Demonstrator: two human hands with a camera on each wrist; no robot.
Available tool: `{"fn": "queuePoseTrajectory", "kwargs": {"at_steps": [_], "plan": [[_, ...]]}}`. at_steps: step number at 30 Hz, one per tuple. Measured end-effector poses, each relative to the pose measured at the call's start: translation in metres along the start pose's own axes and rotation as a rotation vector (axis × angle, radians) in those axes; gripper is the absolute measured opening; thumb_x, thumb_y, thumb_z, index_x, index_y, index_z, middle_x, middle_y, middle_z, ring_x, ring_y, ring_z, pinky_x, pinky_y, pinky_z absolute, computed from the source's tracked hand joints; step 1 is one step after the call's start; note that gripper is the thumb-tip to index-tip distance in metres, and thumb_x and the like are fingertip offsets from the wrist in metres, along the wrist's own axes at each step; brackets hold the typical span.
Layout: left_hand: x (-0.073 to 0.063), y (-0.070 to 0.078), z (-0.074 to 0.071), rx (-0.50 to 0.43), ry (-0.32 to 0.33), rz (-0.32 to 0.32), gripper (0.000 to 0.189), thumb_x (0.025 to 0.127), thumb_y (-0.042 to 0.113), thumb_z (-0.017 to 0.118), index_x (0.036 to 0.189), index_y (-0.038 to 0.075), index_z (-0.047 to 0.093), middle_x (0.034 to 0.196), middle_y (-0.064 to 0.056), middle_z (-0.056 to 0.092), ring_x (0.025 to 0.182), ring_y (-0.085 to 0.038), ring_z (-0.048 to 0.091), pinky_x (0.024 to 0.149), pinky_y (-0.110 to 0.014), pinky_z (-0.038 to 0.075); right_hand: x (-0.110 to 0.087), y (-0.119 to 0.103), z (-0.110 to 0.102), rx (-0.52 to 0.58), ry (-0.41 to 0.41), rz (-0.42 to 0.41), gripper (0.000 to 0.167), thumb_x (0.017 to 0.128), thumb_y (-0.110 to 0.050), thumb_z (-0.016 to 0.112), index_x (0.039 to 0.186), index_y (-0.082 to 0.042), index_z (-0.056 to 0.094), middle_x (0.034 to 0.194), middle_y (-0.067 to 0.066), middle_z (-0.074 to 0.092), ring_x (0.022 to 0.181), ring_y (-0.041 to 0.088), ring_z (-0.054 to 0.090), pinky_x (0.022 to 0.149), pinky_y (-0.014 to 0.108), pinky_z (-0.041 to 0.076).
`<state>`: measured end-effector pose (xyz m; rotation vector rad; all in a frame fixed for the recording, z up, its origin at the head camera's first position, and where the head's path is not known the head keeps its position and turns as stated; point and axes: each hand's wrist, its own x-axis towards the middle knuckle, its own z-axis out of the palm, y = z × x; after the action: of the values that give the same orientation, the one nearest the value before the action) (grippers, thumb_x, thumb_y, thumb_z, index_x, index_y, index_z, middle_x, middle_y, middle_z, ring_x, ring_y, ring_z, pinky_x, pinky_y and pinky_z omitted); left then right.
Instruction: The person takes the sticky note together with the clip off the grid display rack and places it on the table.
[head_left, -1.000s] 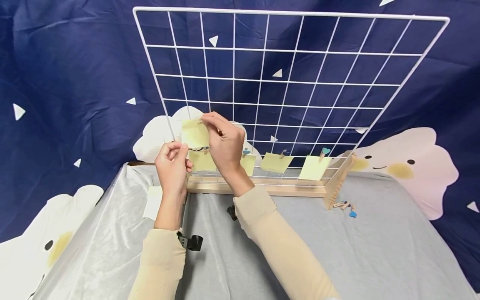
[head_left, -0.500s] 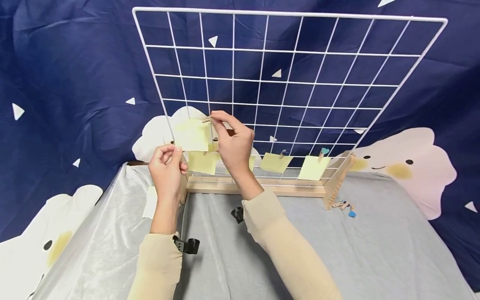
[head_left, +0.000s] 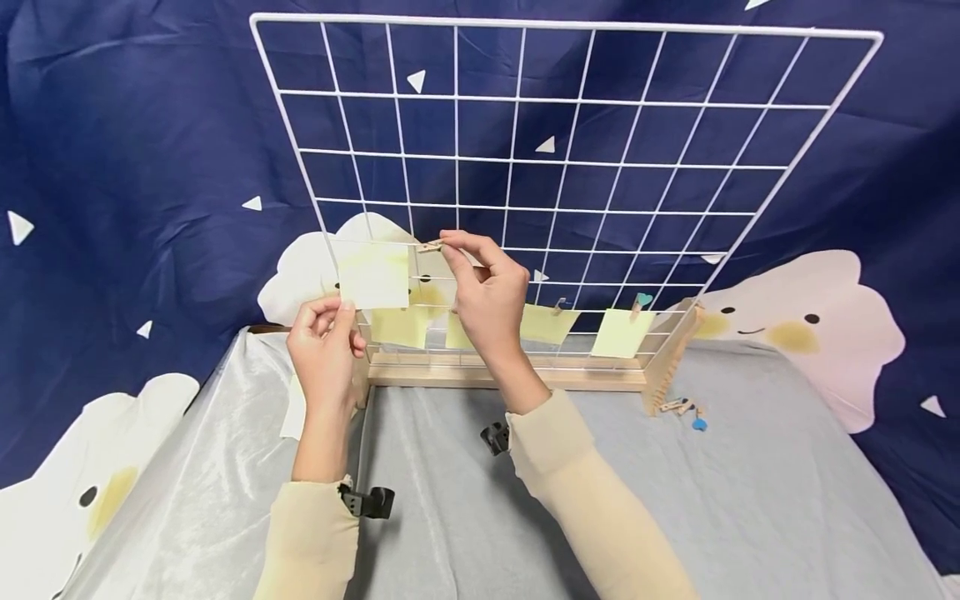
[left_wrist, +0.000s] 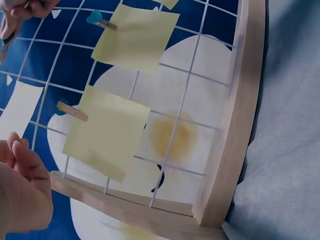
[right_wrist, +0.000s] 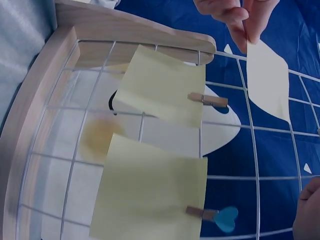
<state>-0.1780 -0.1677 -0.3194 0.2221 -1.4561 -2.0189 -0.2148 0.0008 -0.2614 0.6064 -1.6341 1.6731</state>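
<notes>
My left hand [head_left: 326, 350] pinches a pale yellow sticky note [head_left: 375, 277] at its lower left corner, in front of the left side of a white wire grid [head_left: 570, 24]. My right hand [head_left: 491, 304] pinches a small wooden clothespin [head_left: 431, 247] between thumb and forefinger, just right of the note's upper right corner and apart from it. In the right wrist view the held note [right_wrist: 267, 80] hangs from the left fingertips. More yellow notes [head_left: 622, 333] hang in a row low on the grid; a clothespin with a teal heart [right_wrist: 226, 219] holds one of them.
The grid stands in a wooden base [head_left: 510, 377] on a grey cloth [head_left: 450, 500]. Loose clothespins, one with a blue heart [head_left: 699, 425], lie by its right end. A pale paper [head_left: 295, 408] lies left, partly behind the left arm. A dark blue curtain [head_left: 150, 125] hangs behind.
The right hand has drawn the clothespin rightward, off the note's upper right corner to a gap beside it. The left hand has shifted slightly left and down with the note.
</notes>
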Motion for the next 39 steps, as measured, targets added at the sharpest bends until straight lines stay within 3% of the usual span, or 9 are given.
{"fn": "queuePoseTrajectory", "kwargs": {"at_steps": [14,21,30,35,39], "plan": [[-0.010,-0.002,-0.003,-0.012,-0.014,-0.061,0.008,0.095,0.001,0.068,0.094,0.006,0.062,0.075,-0.001,0.063,0.042,-0.007,0.052,0.039,-0.015,0.042,-0.007,0.003,-0.024,-0.014,-0.008,0.035,0.009,0.092,-0.003,0.074,0.099,0.002,0.076,0.096,0.011,0.076,0.036,0.010,0.045,0.035,0.024,0.042],[-0.011,-0.001,-0.003,-0.037,-0.011,-0.071,0.009,0.095,0.001,0.069,0.093,0.006,0.062,0.073,-0.002,0.062,0.041,-0.007,0.051,0.039,-0.015,0.041,-0.010,0.004,-0.036,-0.009,0.004,0.074,0.012,0.091,-0.004,0.075,0.102,0.001,0.077,0.096,0.010,0.076,0.037,0.020,0.050,0.037,0.023,0.043],[-0.012,-0.003,-0.003,-0.035,-0.006,-0.079,0.008,0.095,0.000,0.068,0.092,0.005,0.062,0.073,-0.003,0.062,0.041,-0.006,0.051,0.038,-0.015,0.040,-0.012,0.007,-0.053,-0.019,0.007,0.085,0.012,0.091,-0.006,0.076,0.101,0.000,0.078,0.090,0.014,0.075,0.037,0.012,0.047,0.037,0.022,0.042],[-0.014,-0.004,-0.005,-0.046,0.007,-0.093,0.008,0.095,0.000,0.068,0.093,0.005,0.062,0.072,-0.004,0.062,0.041,-0.006,0.050,0.038,-0.015,0.040,-0.016,0.011,-0.061,-0.028,0.003,0.098,0.012,0.091,-0.007,0.076,0.101,0.000,0.078,0.087,0.017,0.074,0.035,0.019,0.046,0.037,0.023,0.041],[-0.015,-0.006,-0.007,-0.031,0.019,-0.103,0.008,0.095,0.000,0.068,0.093,0.005,0.062,0.072,-0.003,0.062,0.040,-0.006,0.050,0.038,-0.015,0.040,-0.020,0.013,-0.066,-0.037,0.005,0.122,0.011,0.091,-0.006,0.076,0.100,0.000,0.078,0.087,0.015,0.073,0.034,0.018,0.045,0.038,0.023,0.040]]}}
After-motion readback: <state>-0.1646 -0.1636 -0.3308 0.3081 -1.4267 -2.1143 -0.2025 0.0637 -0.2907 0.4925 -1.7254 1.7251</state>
